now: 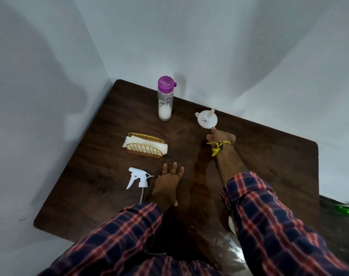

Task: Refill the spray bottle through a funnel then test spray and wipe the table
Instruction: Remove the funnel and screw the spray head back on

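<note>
On the dark wooden table a white funnel lies upside down, spout up, near the far edge. My right hand reaches toward it, one fingertip touching its rim, nothing gripped. A white spray trigger head with its dip tube lies at the front left. Just right of it my left hand hovers flat, fingers spread, holding nothing. A clear bottle with a purple cap stands at the back with white liquid in its bottom. The spray bottle's body is mostly hidden under my right sleeve.
A gold wire holder with white napkins sits between the bottle and the trigger head. White walls close in behind and on the left. A wet sheen shows on the table near the front edge.
</note>
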Tool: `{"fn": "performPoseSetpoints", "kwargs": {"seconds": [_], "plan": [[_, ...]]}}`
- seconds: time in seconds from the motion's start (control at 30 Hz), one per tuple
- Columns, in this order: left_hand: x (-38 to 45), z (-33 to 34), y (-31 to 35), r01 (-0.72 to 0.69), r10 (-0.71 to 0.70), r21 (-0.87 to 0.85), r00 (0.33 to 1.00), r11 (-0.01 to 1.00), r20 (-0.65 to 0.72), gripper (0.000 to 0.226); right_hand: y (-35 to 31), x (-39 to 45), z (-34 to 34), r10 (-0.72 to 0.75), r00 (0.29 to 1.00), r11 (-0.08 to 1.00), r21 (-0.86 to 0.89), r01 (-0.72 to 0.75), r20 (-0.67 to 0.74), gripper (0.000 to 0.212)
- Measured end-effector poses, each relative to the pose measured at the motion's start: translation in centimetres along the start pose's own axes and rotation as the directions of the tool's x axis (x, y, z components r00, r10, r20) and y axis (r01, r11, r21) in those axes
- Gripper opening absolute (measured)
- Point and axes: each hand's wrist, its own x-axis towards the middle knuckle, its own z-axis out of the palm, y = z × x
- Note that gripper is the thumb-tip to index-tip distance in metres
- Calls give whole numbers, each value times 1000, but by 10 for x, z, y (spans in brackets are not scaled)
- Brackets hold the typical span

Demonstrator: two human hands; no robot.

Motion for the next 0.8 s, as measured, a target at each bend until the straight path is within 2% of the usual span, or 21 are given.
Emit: {"fn": "performPoseSetpoints", "kwargs": {"seconds": [0.07, 0.1, 0.17, 0.27, 0.33, 0.4, 0.5, 0.63, 0.73, 0.8], "plan": [[-2, 1, -1, -5, 5, 4, 1000, 1000, -15, 135, 21, -17, -3, -20, 987, 990, 135, 41, -156, 14], [-2, 1, -2, -6, 6, 1, 1000, 1000, -23, 135, 31, -29, -1, -27, 984, 985, 160, 56, -176, 15], [-6, 4, -2, -14, 15, 15, 999, 1000, -47, 135, 51, -56, -3, -40, 991, 984, 166, 61, -127, 9], [-10, 8, -2, -29, 32, 32, 996, 999, -85, 132, 78, -87, -16, -24, 999, 998, 54, 25, -23, 13], [-15, 8, -2, -55, 58, 28, 990, 998, -126, 120, 98, -106, -24, -49, 997, 996, -76, 54, 65, 15], [-24, 12, -7, -99, 84, -60, 974, 993, -210, 99, 114, -122, -29, -47, 990, 984, -163, 69, 135, 16], [-46, 23, -21, -149, 18, -255, 891, 955, -454, 69, 137, -127, -24, -27, 987, 982, -182, 57, 161, 18], [-80, 41, -47, -144, -113, -345, 772, 927, -626, 47, 153, -138, 2, -11, 982, 981, -187, 47, 190, 17], [-105, 53, -79, -142, -238, -436, 670, 889, -704, 37, 160, -148, 29, -45, 981, 954, -282, 99, 189, 20], [-119, 63, -102, -72, -334, -507, 671, 859, -662, 35, 164, -150, 51, -161, 973, 885, -411, 218, 168, 22]]}}
